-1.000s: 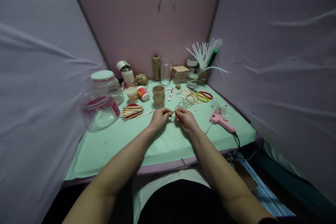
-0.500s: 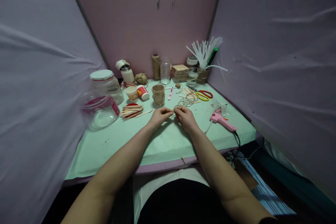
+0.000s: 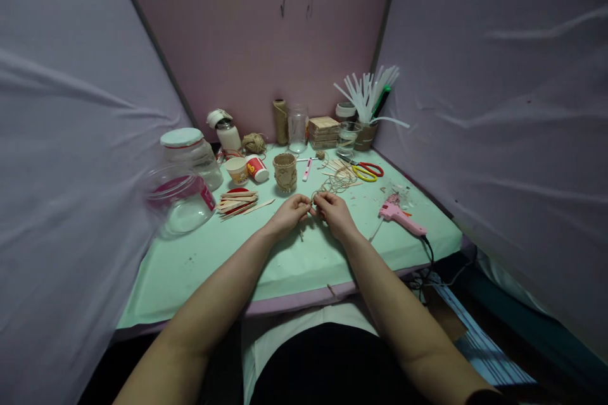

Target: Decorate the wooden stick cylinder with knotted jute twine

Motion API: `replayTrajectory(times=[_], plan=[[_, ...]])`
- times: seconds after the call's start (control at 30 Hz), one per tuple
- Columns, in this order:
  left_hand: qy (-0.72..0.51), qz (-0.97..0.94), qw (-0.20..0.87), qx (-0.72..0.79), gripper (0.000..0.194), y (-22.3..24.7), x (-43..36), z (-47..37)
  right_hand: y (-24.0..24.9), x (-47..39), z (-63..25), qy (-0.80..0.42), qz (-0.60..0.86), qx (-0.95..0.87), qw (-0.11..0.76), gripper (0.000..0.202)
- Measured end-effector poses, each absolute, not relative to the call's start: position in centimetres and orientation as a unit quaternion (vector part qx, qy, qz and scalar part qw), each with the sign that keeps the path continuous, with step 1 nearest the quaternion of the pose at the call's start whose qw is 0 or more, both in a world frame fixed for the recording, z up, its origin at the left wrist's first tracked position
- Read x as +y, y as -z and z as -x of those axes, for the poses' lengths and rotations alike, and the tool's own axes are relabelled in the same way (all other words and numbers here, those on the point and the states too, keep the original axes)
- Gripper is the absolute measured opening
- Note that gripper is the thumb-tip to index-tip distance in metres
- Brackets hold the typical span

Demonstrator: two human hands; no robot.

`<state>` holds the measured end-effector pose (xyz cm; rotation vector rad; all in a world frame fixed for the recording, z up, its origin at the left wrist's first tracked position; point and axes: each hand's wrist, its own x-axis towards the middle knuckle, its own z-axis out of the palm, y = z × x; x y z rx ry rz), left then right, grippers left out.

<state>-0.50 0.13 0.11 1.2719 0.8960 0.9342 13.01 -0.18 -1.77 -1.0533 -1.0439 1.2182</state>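
Observation:
My left hand [image 3: 291,214] and my right hand [image 3: 334,212] meet over the middle of the table, fingertips nearly touching. Both are closed in a pinch on a thin length of jute twine [image 3: 340,181], whose loose tangle lies just beyond my right hand. A short twine end hangs below my left fingers. The fingers hide the exact spot being pinched. Behind my hands stands a small brown cup [image 3: 285,172] with twine-like decoration around it.
Left are clear plastic jars [image 3: 183,202], wooden sticks [image 3: 237,202] and paper cups [image 3: 257,168]. A pink glue gun [image 3: 403,218] lies right, its cord over the edge. Scissors [image 3: 367,171] rest behind it. Along the back stand a twine roll [image 3: 280,121] and a glass jar [image 3: 298,130].
My hands stay together at nearly the same place, with the fingers shifted slightly. A twine end now shows hanging beneath my left hand. The view has moved a little.

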Motion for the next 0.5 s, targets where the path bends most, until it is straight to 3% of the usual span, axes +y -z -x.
replayTrajectory(times=[0.5], plan=[[-0.403,-0.493,0.678,0.369,0.036,-0.31,0.48,1.40,1.62,-0.29,-13.25,-0.308,0.485,-0.593,0.565,0.019]])
